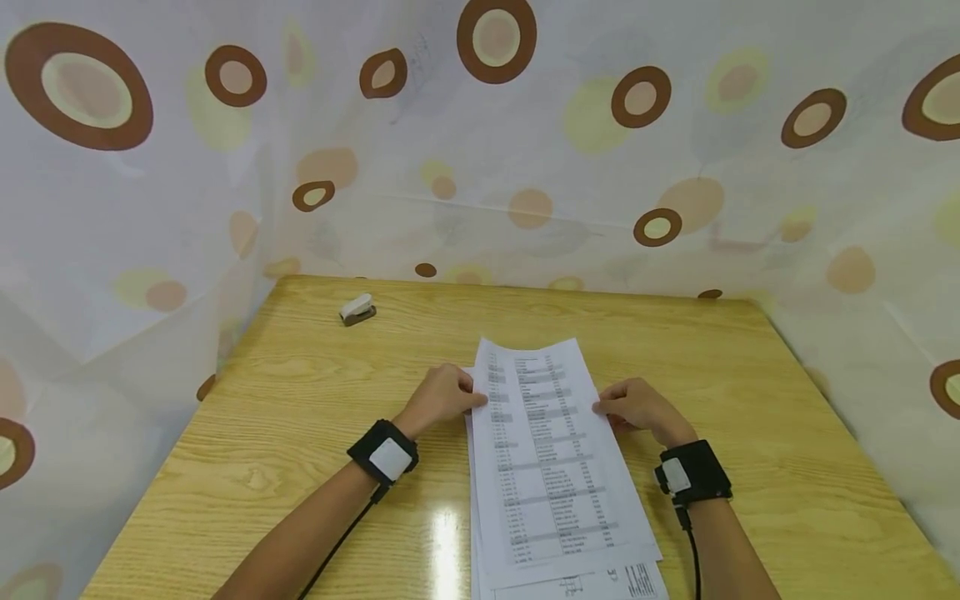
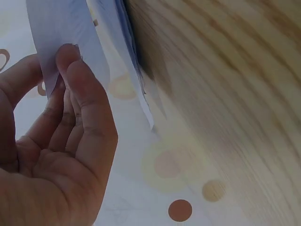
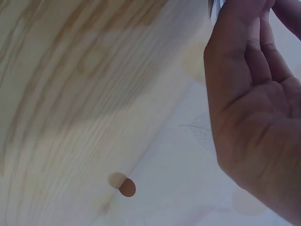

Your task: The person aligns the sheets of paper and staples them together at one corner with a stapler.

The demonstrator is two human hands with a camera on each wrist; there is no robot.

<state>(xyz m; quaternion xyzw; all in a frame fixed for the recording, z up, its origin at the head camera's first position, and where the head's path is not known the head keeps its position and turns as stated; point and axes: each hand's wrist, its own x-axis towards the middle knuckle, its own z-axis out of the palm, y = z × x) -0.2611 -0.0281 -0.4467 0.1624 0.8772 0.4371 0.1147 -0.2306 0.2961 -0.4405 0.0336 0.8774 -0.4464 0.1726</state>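
A printed sheet of paper (image 1: 555, 467) with rows of text and grey bands is held up at its two long edges, its far end bowed. My left hand (image 1: 444, 396) pinches the left edge; in the left wrist view the thumb and fingers of that hand (image 2: 70, 132) close on the paper (image 2: 61, 28). On the opposite side my right hand (image 1: 641, 408) pinches the right edge, its fingertips mostly out of frame in the right wrist view. Beneath lie more papers (image 1: 622, 581), the lower one bearing a drawing and a barcode-like block.
A small white and grey stapler (image 1: 357, 310) stands at the back left of the wooden table (image 1: 300, 392). Behind and beside the table hangs a white curtain (image 1: 450, 225) with brown and yellow circles. Cables run from both wrist bands.
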